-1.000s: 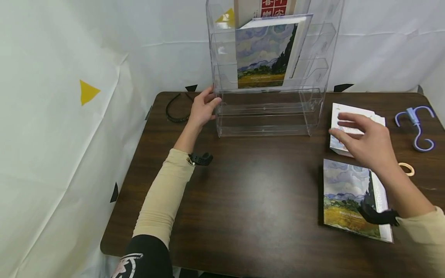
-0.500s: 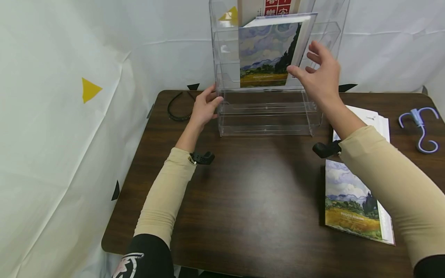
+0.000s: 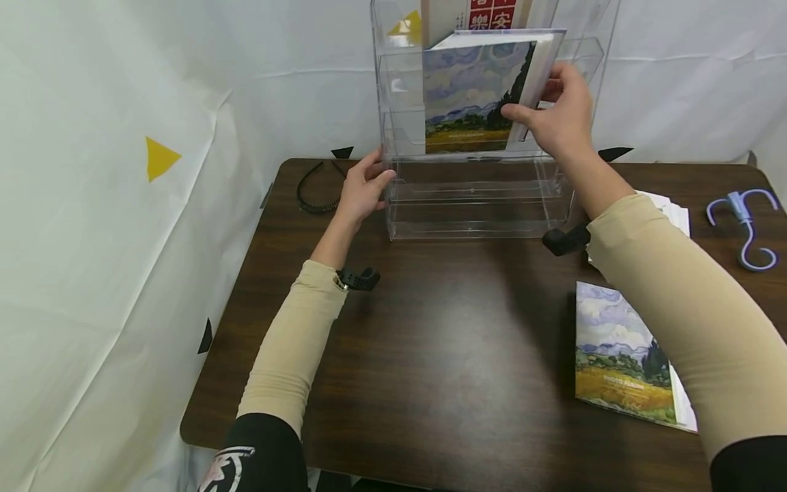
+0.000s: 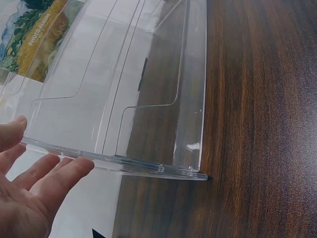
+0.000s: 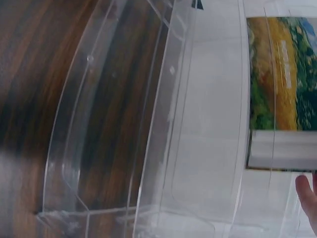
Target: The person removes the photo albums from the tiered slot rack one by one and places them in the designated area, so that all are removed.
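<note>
A clear plastic display rack [image 3: 467, 232] with stepped tiers stands at the back of the table. My left hand [image 3: 361, 193] holds its left side panel, thumb by the front edge and fingers on the outer face. A photo album [image 3: 473, 96] with a painted landscape cover leans in an upper tier. My right hand [image 3: 564, 119] pinches its right side, thumb on the front cover and fingers behind. In the right wrist view, only fingertips [image 5: 306, 198] show beside the album. Behind it stands a beige book [image 3: 445, 17] with red printed squares.
A second photo album [image 3: 621, 369] lies at the right, partly under my right sleeve. White cards or booklets [image 3: 679, 217] lie beyond it, mostly covered by the arm. A blue double hook [image 3: 744, 219] is at far right. A coiled black cord [image 3: 313, 208] lies left of the rack.
My right hand has moved from above the white booklets up and left to the album in the rack, and its thumb and fingers have come together on it. The left hand keeps its place.
</note>
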Demonstrator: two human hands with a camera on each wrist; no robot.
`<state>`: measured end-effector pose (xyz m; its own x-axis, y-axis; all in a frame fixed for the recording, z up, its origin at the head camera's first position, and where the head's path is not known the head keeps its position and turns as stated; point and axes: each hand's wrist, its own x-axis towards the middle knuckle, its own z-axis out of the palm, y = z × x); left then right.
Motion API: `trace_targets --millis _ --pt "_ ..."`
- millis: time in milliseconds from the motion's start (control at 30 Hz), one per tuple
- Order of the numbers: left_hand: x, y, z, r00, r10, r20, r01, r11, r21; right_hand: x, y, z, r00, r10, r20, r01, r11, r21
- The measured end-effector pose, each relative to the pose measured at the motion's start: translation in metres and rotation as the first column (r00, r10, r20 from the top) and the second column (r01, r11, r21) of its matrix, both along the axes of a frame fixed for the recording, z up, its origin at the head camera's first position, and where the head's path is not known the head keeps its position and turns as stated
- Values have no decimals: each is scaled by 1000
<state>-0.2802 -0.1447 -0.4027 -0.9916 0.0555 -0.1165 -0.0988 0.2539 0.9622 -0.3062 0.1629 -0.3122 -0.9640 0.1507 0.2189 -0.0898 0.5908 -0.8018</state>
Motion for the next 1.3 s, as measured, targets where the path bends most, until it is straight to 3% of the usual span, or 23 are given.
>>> trace_targets --millis 167,300,433,600,767,800,833,933,1033,1100,1167,1233,1300 --pt "-1 2 -1 1000 3 1 -3 1000 -4 -5 11 2 984 168 55 -167 986 -16" --pt "0 3 -1 1000 0 -3 0 1000 -6 -6 17 3 957 288 29 -286 957 -53" --pt "1 4 -2 1000 -5 -14 5 1000 -11 -5 18 10 947 317 -55 -320 946 -59" --pt "1 4 -1 1000 0 -27 0 1000 -20 2 23 31 929 325 -175 -335 942 -33" --pt "1 5 -2 1000 1 -29 -1 1000 -23 28 34 43 920 278 -277 -320 940 -119" --pt "1 5 -2 1000 0 -29 -1 1000 -23 36 37 43 921 273 -279 -321 936 -144" --pt "1 5 -2 1000 0 -29 0 1000 -24 45 39 41 919 280 -278 -343 915 -214" --pt "0 5 -1 1000 -4 -22 4 1000 -22 75 46 27 934 307 -183 -357 818 -452" --pt "-1 3 -1 1000 0 -26 -1 1000 -22 107 49 0 940 341 34 -243 733 -636" --pt "-2 2 -2 1000 6 -24 -7 1000 -22 126 50 -22 907 358 224 -153 773 -615" --pt "-3 0 -2 1000 12 -15 -12 1000 -26 142 50 -47 841 386 378 -124 819 -561" --pt "-3 0 -3 1000 10 -4 -10 1000 -25 156 50 -70 777 412 476 -132 846 -517" --pt "-5 -1 -3 1000 8 -4 -8 1000 -19 167 49 -90 727 438 528 -140 848 -511"
